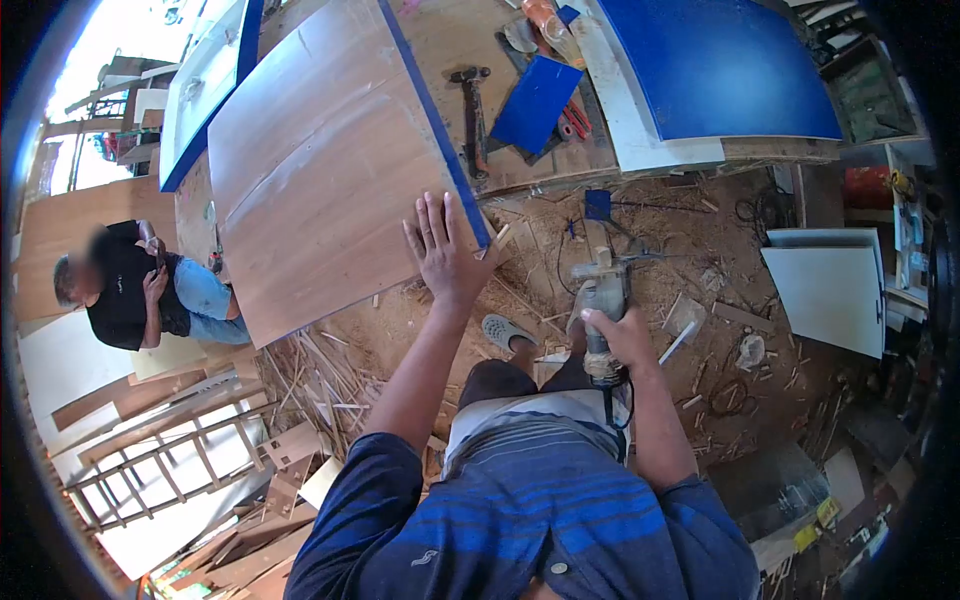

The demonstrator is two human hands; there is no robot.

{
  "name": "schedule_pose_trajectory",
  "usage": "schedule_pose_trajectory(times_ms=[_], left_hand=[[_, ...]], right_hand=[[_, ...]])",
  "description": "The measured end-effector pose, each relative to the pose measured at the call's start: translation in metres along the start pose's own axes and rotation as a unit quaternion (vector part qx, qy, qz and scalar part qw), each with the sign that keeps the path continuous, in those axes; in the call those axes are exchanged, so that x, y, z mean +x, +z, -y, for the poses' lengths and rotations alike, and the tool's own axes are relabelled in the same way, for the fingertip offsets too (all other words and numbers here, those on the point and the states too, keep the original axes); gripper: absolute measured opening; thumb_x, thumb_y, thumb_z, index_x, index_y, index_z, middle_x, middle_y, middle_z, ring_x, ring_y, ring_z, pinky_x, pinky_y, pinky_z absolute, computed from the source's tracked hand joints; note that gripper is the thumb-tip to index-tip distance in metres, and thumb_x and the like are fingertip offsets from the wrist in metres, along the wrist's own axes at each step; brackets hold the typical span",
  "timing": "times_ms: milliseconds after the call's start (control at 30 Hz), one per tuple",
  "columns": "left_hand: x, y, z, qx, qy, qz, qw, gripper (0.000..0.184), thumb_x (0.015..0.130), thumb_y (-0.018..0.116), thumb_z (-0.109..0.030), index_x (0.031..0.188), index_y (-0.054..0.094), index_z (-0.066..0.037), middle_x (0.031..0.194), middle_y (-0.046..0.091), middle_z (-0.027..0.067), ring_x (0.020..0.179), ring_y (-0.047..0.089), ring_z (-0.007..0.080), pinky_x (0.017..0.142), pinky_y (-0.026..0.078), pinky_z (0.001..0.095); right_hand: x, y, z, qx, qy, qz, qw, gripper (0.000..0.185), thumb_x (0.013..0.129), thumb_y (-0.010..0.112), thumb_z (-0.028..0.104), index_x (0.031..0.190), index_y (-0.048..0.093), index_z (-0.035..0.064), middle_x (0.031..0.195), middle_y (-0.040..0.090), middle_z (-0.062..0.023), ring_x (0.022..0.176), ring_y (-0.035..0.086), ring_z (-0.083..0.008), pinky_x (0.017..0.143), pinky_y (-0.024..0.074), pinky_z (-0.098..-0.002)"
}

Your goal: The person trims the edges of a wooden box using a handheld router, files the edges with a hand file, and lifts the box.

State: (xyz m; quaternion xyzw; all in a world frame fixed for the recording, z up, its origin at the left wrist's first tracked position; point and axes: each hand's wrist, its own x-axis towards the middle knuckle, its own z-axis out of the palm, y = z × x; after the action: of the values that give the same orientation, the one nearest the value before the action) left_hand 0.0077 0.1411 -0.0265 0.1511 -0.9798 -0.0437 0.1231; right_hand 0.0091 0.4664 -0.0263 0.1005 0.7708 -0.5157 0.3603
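My left hand [441, 250] lies with fingers spread on the near corner of a large wooden panel [320, 150]. Blue edging runs along the panel's right side, close to my fingertips. In my right hand [625, 338] is a grey corded power tool [606, 298], held beside my right leg over the floor, apart from the panel. My fingers wrap round its body, and its cable hangs down past my shirt. Its exact kind is hard to make out.
A hammer [474, 120], a blue sheet piece [536, 104] and red-handled pliers [573, 122] lie on the workbench [438, 55]. Further right is a large blue panel [725, 70]. White boards [828, 292] lean at right. Wood scraps litter the floor. A person [135, 285] is at left.
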Motion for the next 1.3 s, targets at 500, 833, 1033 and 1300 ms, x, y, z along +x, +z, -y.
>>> schedule_pose_trajectory(times_ms=[500,833,1033,1300], left_hand=[[-0.013,-0.008,-0.003,-0.111,0.099,-0.052,0.987,0.045,0.099,0.071,-0.014,0.140,0.069,0.002,0.149,0.067,0.0259,0.146,0.059,0.0429,0.124,0.045,0.0542],[-0.085,-0.055,-0.126,-0.567,-0.050,0.362,0.738,0.095,0.090,0.087,-0.023,0.169,0.037,-0.003,0.159,0.057,0.0222,0.140,0.063,0.0330,0.118,0.050,0.0470],[-0.086,-0.089,-0.137,-0.588,0.002,0.318,0.744,0.107,0.084,0.074,0.006,0.176,0.021,-0.004,0.167,0.047,0.0232,0.146,0.057,0.0316,0.121,0.050,0.0449],[-0.086,-0.097,-0.127,-0.535,-0.048,0.251,0.805,0.094,0.088,0.070,0.014,0.173,0.037,-0.009,0.162,0.056,0.0236,0.143,0.062,0.0338,0.119,0.052,0.0450]], right_hand=[[0.025,-0.033,-0.005,-0.011,-0.015,0.046,0.999,0.064,0.083,0.087,0.052,0.127,0.079,0.0055,0.114,0.082,-0.0150,0.105,0.079,-0.0300,0.096,0.0594,-0.0444],[0.036,-0.039,0.035,0.177,-0.003,0.068,0.982,0.054,0.092,0.083,0.039,0.128,0.072,-0.0001,0.110,0.078,-0.0110,0.096,0.075,-0.0218,0.086,0.0610,-0.0387],[0.059,-0.029,0.053,0.354,-0.022,0.124,0.927,0.054,0.101,0.070,0.049,0.126,0.066,0.0006,0.097,0.075,-0.0122,0.082,0.077,-0.0246,0.076,0.0649,-0.0398],[0.050,-0.017,0.092,0.390,-0.071,0.152,0.905,0.054,0.103,0.066,0.048,0.127,0.064,-0.0007,0.096,0.074,-0.0147,0.082,0.077,-0.0267,0.075,0.0655,-0.0432]])
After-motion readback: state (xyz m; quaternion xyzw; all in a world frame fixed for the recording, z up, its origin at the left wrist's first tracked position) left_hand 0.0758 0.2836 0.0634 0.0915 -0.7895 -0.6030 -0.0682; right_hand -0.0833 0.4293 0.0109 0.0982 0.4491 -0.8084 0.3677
